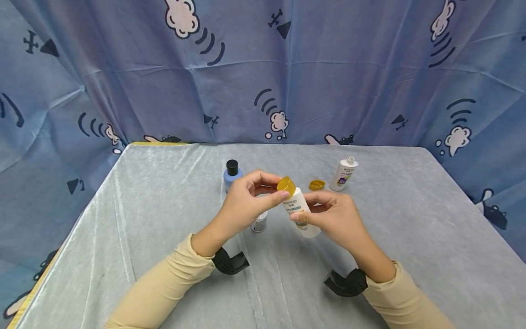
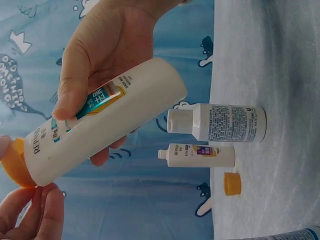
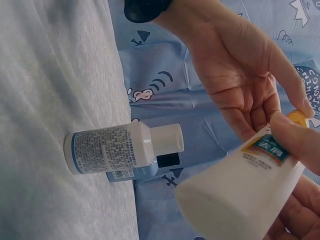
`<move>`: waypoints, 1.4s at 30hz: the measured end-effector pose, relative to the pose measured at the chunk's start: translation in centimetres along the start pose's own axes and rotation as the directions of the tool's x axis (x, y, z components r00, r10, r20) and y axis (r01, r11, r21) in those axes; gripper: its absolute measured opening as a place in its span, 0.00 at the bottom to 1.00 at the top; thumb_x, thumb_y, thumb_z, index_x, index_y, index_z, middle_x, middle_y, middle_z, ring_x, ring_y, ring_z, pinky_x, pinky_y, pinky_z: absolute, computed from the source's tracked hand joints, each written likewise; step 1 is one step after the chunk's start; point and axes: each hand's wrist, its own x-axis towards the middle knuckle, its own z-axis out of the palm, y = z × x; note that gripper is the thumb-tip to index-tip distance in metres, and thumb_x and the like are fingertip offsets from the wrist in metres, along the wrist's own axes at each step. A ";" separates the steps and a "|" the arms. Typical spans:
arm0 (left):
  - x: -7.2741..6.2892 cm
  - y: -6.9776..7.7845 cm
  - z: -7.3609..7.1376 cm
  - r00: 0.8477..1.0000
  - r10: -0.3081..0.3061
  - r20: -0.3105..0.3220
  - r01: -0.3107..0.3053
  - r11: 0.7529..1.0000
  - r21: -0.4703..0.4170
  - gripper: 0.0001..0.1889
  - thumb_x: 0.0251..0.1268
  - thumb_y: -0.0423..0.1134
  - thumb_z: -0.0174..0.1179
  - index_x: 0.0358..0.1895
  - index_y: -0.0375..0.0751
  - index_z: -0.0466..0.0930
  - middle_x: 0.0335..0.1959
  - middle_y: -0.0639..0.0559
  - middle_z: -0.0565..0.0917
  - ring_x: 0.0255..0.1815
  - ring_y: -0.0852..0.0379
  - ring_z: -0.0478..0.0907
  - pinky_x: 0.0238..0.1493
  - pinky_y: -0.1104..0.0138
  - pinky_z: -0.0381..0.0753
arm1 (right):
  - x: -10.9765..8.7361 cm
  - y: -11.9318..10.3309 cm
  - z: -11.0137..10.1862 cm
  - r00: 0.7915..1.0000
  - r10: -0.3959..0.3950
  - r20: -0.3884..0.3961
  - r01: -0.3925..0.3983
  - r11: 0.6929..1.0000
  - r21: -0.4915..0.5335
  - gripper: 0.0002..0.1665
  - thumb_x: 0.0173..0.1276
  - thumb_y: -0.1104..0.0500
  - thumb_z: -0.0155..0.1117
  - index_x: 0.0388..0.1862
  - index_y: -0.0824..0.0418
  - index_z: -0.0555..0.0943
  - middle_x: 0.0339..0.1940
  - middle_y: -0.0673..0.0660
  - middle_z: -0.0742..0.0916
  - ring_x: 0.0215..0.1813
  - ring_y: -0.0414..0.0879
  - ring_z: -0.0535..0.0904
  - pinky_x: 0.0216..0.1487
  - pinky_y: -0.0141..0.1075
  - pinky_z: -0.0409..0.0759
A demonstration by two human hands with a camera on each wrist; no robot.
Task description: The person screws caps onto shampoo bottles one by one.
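Note:
A white bottle (image 2: 112, 127) with a green-and-yellow label is held in the air, tilted with its top toward the left in the head view. Its yellow cap (image 1: 286, 184) sits at the top end, slightly askew to the body. My left hand (image 1: 250, 194) pinches this cap between thumb and fingers. The right hand (image 1: 337, 217) grips the bottle's body, thumb across the label and fingers behind. Just behind and below the left hand, a smaller white bottle (image 3: 110, 149) with a white cap stands on the table, partly hidden in the head view.
A blue bottle (image 1: 232, 175) with a black cap stands behind the left hand. Farther back on the right stand an uncapped white bottle (image 1: 339, 177) with a purple label and a loose yellow cap (image 1: 317, 185). A grey cloth covers the table (image 1: 164, 205); a blue patterned curtain (image 1: 246, 68) hangs behind.

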 end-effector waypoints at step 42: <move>0.2 -0.1 0.0 1.000 -0.015 0.013 0.015 1.000 -0.004 0.16 0.63 0.31 0.66 0.54 0.32 0.81 0.51 0.38 0.84 0.45 0.57 0.86 0.50 0.66 0.85 | 0.0 0.2 0.1 0.998 -0.057 -0.006 0.057 0.998 -0.019 0.22 0.53 0.57 0.81 0.45 0.65 0.88 0.43 0.63 0.90 0.35 0.41 0.88 0.35 0.35 0.87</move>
